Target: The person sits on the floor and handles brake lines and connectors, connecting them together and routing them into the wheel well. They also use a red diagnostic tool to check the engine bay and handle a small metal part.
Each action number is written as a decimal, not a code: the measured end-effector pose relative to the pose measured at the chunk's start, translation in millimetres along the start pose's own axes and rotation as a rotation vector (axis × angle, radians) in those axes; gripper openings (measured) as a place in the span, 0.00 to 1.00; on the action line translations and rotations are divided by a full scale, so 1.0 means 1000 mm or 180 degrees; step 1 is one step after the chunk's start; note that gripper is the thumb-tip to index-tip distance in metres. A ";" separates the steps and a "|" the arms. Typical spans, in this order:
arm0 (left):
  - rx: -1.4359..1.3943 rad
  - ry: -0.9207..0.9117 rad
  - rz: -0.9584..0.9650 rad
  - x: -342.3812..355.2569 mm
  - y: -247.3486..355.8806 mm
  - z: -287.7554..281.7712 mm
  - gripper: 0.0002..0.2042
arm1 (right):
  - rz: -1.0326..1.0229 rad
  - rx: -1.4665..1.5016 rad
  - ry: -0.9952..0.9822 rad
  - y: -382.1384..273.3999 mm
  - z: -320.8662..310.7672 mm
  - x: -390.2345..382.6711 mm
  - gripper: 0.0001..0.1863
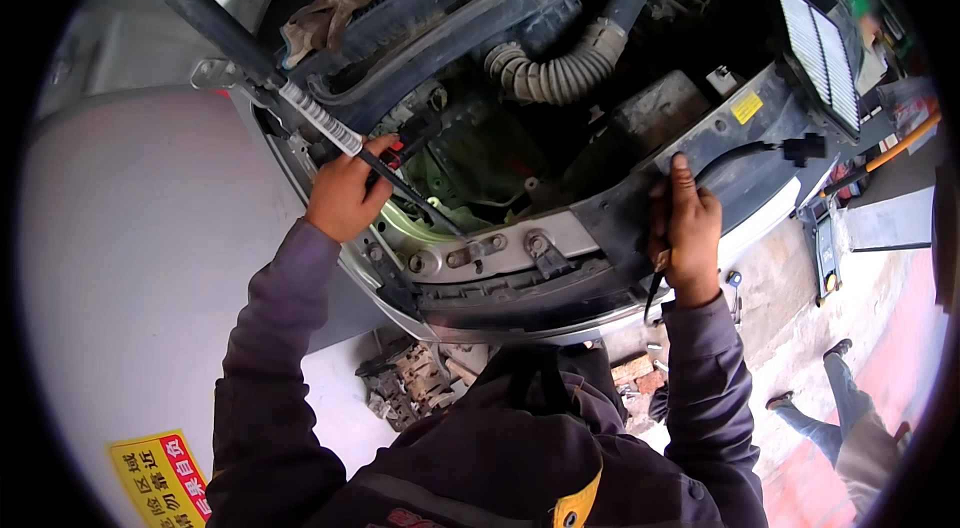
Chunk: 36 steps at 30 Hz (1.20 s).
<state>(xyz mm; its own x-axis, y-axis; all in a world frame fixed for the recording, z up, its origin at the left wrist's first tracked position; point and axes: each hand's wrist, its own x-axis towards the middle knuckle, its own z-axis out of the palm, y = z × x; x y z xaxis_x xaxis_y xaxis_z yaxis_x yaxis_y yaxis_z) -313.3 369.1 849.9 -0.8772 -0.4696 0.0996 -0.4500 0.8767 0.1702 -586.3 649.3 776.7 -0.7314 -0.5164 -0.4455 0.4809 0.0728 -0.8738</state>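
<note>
My left hand (347, 193) is closed at the left side of a car's open engine bay. Between its fingers is a small black piece with a red part (397, 154); its kind I cannot make out. A long black rod with a pale label (322, 120) slants down past these fingers to the front panel. Over the front right edge, my right hand (690, 233) is closed round a black cable (735, 156), thumb up. One end of this cable carries a black plug (803, 149), pointing right; the other hangs below the fist.
A ribbed air hose (560, 73) crosses the bay. A pleated air filter (820, 53) stands at the right. Crumpled gloves (340, 8) lie at the back left. Broken parts (410, 383) lie on the floor. Another person's legs (825, 418) show at lower right.
</note>
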 end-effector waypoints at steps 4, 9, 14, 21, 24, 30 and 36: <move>-0.0345 -0.0035 0.0195 0.042 0.023 0.013 0.20 | -0.0155 -0.0081 0.0042 0.006 0.000 0.005 0.22; -0.0926 0.0545 0.0761 0.095 0.064 0.046 0.19 | -0.0272 -0.0245 0.0125 0.003 0.002 0.006 0.27; -0.1371 0.0786 0.0752 0.095 0.061 0.054 0.19 | -0.0293 -0.0372 0.0144 0.001 0.005 0.004 0.26; -0.1622 0.0936 0.1034 0.089 0.070 0.052 0.19 | -0.0372 -0.0344 0.0170 0.010 0.002 0.010 0.25; -0.1642 0.1013 0.1270 0.091 0.067 0.054 0.19 | -0.0568 -0.0453 -0.0005 0.015 -0.003 0.016 0.24; -0.2015 0.1001 0.1099 0.089 0.066 0.057 0.19 | -0.0129 -0.0456 -0.0078 0.003 -0.002 0.008 0.23; -0.1989 0.0825 0.0917 0.088 0.072 0.053 0.19 | -0.0185 -0.0128 -0.0062 -0.001 0.002 0.004 0.25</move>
<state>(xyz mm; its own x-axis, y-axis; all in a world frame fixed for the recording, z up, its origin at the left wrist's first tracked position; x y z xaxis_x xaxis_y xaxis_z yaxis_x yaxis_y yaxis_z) -431.4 396.7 818.5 -0.8438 -0.3072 0.4401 0.0395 0.7822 0.6218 -589.3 645.3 776.3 -0.7477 -0.5372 -0.3902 0.4177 0.0763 -0.9054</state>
